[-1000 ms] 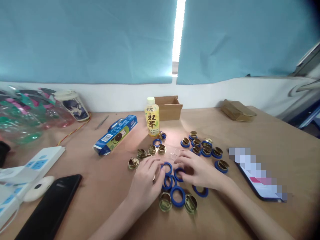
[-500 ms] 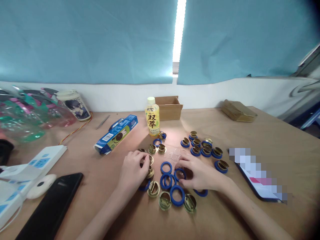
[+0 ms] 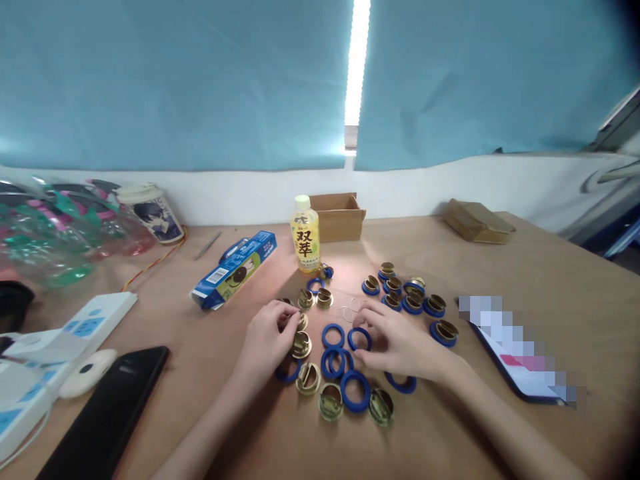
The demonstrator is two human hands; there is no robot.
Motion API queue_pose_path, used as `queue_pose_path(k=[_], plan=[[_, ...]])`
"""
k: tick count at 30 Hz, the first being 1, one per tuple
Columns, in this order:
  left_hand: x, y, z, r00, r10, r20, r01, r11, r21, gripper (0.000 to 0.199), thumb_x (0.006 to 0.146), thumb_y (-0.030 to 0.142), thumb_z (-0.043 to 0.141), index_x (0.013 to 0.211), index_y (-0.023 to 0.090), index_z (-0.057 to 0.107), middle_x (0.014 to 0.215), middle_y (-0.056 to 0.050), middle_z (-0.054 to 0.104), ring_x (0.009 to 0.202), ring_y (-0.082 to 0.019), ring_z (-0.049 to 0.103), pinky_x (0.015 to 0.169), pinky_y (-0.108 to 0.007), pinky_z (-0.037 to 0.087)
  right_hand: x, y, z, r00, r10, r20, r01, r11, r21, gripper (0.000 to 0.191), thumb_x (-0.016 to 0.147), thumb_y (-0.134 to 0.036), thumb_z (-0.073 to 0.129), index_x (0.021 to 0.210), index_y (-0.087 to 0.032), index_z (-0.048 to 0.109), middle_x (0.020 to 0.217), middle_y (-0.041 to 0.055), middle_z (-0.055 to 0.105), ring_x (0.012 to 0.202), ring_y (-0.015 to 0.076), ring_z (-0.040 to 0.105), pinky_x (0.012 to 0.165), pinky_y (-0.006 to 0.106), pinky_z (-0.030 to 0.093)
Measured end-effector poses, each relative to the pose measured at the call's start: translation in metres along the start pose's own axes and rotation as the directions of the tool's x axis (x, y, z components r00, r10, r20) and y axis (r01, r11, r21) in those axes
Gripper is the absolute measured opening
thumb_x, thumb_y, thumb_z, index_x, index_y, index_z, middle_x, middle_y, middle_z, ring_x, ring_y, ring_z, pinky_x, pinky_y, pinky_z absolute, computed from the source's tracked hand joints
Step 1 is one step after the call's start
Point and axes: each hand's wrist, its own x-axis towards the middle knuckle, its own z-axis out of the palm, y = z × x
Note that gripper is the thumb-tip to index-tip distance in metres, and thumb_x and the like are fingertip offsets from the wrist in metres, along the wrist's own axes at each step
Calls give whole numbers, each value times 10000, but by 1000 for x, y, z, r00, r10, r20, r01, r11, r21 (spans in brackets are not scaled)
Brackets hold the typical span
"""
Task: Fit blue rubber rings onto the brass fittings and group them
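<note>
My left hand (image 3: pixel 270 333) is closed, its fingertips pressed together beside a gold round metal piece (image 3: pixel 303 321); whatever lies between them is hidden. Another gold piece (image 3: pixel 301 345) with a clip on its back lies just below those fingers. My right hand (image 3: pixel 395 340) arches over the table with thumb and forefinger apart, on either side of a blue ring (image 3: pixel 360 339). More blue rings (image 3: pixel 355 391) and gold pieces (image 3: pixel 331 402) spread between and in front of the hands. Thin wire rings (image 3: pixel 353 309) lie just behind the right fingers.
Gold pieces seated in blue rings (image 3: pixel 413 302) cluster at right, near a phone (image 3: pixel 520 367). Behind stand a yellow drink bottle (image 3: pixel 306 237) and an open cardboard box (image 3: pixel 340 220). A blue carton (image 3: pixel 235 270), power strip (image 3: pixel 107 310), black phone (image 3: pixel 107 407) and spray bottles (image 3: pixel 65 233) occupy the left.
My left hand has shifted slightly up and left, uncovering more of the gold piece below it. The right thumb and fingers have drawn apart a little around the blue ring.
</note>
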Motion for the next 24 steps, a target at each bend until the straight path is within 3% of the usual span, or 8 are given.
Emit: queue_pose_path(k=[5, 10, 14, 17, 24], plan=[[-2, 4, 0, 998, 43, -35, -44, 998, -48, 171, 934, 246, 483, 856, 207, 630, 903, -50, 696, 870, -232, 662, 745, -330, 505, 1, 1, 1, 999, 19, -39, -18, 999, 27, 162, 847, -215, 627, 969, -221, 519, 1048, 29, 576, 857, 171, 574, 749, 299, 481], [-4, 9, 1, 986, 68, -151, -98, 976, -197, 146, 977, 254, 444, 944, 221, 582, 1096, -64, 701, 971, -220, 662, 808, -327, 515, 1, 2, 3, 996, 68, -50, -66, 997, 46, 205, 842, -219, 627, 1009, -225, 508, 927, 5, 570, 710, 142, 537, 634, 273, 464], [-8, 12, 2, 995, -13, -94, -22, 932, -361, 123, 1005, 303, 410, 953, 237, 499, 1194, -77, 704, 920, -203, 698, 729, -301, 555, 1, -1, 5, 994, 90, -69, -81, 989, 121, 223, 874, -245, 614, 1073, -229, 514, 949, 10, 563, 714, 142, 560, 609, 267, 487], [-11, 13, 4, 998, -40, -45, 16, 894, -448, 126, 1014, 339, 394, 959, 246, 460, 1215, -95, 704, 858, -200, 713, 690, -305, 567, 1, -2, 7, 993, 70, -99, -54, 986, 158, 231, 887, -236, 607, 1104, -229, 526, 1035, 37, 571, 779, 153, 583, 657, 280, 518], [-18, 20, 10, 1000, 1, 24, 13, 829, -559, 111, 1025, 348, 370, 996, 266, 441, 1207, -85, 697, 888, -192, 695, 827, -362, 544, 4, -6, 17, 969, -35, -243, 73, 986, 148, 295, 888, -187, 620, 1164, -243, 532, 1120, 58, 616, 1020, 222, 590, 889, 390, 506]])
